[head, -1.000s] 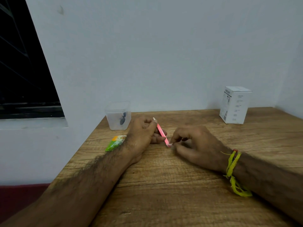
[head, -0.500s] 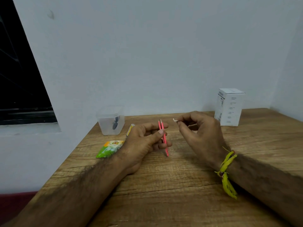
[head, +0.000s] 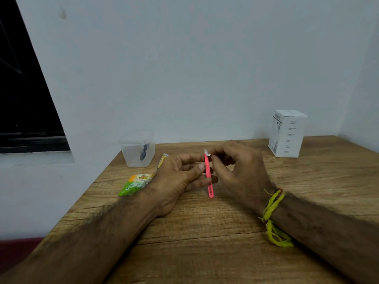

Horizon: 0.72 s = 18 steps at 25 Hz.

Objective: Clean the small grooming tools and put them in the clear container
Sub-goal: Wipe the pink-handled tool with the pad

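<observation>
My left hand [head: 180,177] grips pink tweezers [head: 208,177], held upright with the tips pointing up. My right hand [head: 240,171] pinches a small white scrap, a wipe or cotton bit [head: 207,153], against the tweezers' tips. The clear container [head: 138,149] stands at the table's back left corner by the wall, with a dark small tool inside it. Both forearms rest on the wooden table [head: 205,242].
A green and orange sachet [head: 134,184] lies left of my left hand, and a second small packet [head: 162,160] peeks out behind it. A white cardboard box [head: 287,133] stands at the back right. A dark window is at the far left.
The tweezers went from slanting down at the table to upright. My right hand lifted off the table with the white scrap and now holds it at the tweezers' tips.
</observation>
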Tool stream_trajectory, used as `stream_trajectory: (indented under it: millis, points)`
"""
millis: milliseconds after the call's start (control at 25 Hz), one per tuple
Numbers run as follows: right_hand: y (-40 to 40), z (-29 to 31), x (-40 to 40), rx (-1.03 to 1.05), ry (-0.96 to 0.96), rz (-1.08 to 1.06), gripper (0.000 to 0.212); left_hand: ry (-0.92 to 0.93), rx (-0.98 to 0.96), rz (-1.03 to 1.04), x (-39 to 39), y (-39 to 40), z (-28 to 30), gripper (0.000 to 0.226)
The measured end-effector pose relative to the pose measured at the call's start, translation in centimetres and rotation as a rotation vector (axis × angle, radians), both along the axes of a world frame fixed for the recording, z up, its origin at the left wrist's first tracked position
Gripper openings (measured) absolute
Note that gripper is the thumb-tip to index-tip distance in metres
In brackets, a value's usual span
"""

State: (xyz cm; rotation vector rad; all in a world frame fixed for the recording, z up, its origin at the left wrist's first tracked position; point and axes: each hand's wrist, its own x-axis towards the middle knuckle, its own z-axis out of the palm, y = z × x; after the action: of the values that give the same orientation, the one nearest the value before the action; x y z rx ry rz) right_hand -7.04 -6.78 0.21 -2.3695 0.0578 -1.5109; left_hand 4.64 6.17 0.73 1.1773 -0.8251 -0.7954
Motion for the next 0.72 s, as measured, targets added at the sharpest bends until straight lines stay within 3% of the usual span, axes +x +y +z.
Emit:
stream_trajectory:
  millis: [720]
  points:
    - [-0.42, -0.22, 0.27, -0.06, 0.087, 0.001, 0.013, -0.126, 0.032, 0.045, -0.69, 0.14, 0.15, 0.022]
